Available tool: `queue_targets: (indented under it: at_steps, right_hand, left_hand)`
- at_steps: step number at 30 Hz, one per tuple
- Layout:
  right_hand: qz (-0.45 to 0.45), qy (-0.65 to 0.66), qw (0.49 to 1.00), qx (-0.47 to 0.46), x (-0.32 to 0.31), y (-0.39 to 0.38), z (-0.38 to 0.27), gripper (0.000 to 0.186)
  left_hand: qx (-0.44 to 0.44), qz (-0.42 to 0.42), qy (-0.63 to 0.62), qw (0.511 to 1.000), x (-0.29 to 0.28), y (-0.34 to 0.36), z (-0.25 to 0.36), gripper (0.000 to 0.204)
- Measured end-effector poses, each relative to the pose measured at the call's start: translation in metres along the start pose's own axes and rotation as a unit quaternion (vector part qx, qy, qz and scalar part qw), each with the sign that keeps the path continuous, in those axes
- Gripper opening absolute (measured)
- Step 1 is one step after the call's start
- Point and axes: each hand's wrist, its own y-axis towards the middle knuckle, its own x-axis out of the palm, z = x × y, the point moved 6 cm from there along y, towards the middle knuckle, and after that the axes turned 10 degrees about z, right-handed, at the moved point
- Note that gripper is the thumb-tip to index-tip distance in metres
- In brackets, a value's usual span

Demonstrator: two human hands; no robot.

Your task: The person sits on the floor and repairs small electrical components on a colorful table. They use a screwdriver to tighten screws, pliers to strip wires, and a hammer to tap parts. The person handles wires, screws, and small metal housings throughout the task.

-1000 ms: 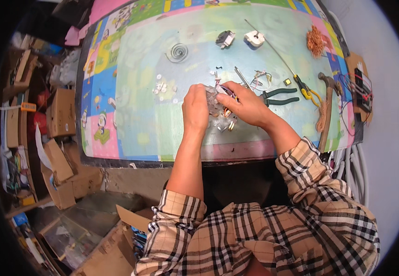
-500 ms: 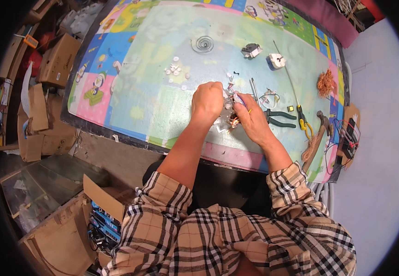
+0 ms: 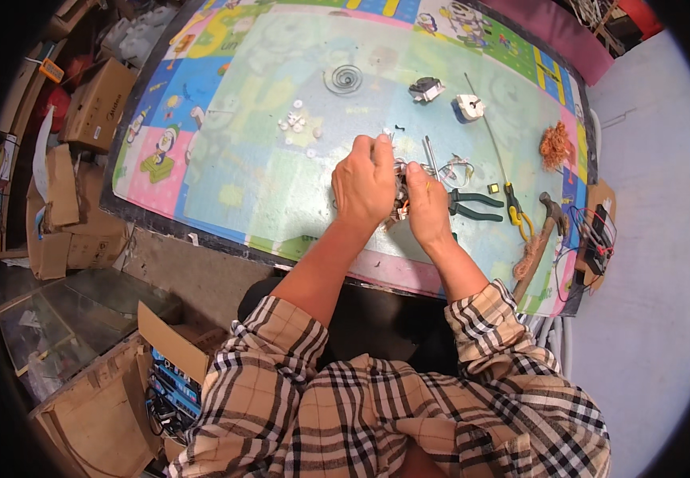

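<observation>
Near the mat's front middle, my left hand (image 3: 361, 179) and my right hand (image 3: 428, 205) are closed on a small mechanism with wires (image 3: 400, 195), mostly hidden between them. A screwdriver (image 3: 429, 151) lies just beyond my right hand, beside loose wires (image 3: 458, 170). Green-handled pliers (image 3: 478, 209) lie right of that hand, with a small yellow-and-black cube (image 3: 494, 188) close by. Small white discs (image 3: 297, 119) are scattered to the upper left of my hands.
Farther back lie a wire coil (image 3: 345, 78), a dark component (image 3: 426, 89) and a white one (image 3: 469, 107). At right are copper strands (image 3: 553, 145), yellow-handled pliers (image 3: 520, 223), a hammer (image 3: 552, 215) and a black device (image 3: 598, 243). Cardboard boxes (image 3: 98, 107) stand left of the table (image 3: 249, 199).
The view has swung, shifting the table within it. My hands have turned around the mechanism; my right thumb now points more upward and hides more of it.
</observation>
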Motion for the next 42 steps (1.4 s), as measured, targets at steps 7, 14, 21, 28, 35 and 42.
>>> queue_targets:
  at_steps: [7,14,21,28,35,42]
  right_hand:
    - [0.013,-0.084,0.987,-0.134,-0.004,-0.007,-0.024,0.041]
    - [-0.008,-0.109,0.974,-0.197,0.003,-0.011,-0.022,0.032]
    - [-0.036,-0.121,0.958,-0.257,0.008,-0.006,-0.015,0.032]
    - [-0.037,-0.088,0.971,-0.220,0.004,0.008,-0.004,0.037]
    - [-0.023,-0.054,0.994,-0.096,0.001,0.013,-0.001,0.044]
    - [-0.048,-0.023,0.998,0.018,0.005,0.018,0.025,0.055]
  left_hand:
    - [-0.098,-0.031,-0.002,0.995,0.007,0.010,-0.029,0.048]
    - [-0.352,-0.090,-0.114,0.925,0.024,0.013,-0.075,0.044]
    - [-0.490,-0.141,-0.273,0.816,0.029,0.009,-0.081,0.030]
    - [-0.496,-0.091,-0.304,0.808,0.046,0.015,-0.092,0.034]
    - [-0.338,-0.067,-0.202,0.917,0.032,0.024,-0.073,0.043]
    - [-0.057,-0.037,-0.061,0.996,0.020,0.027,-0.046,0.039]
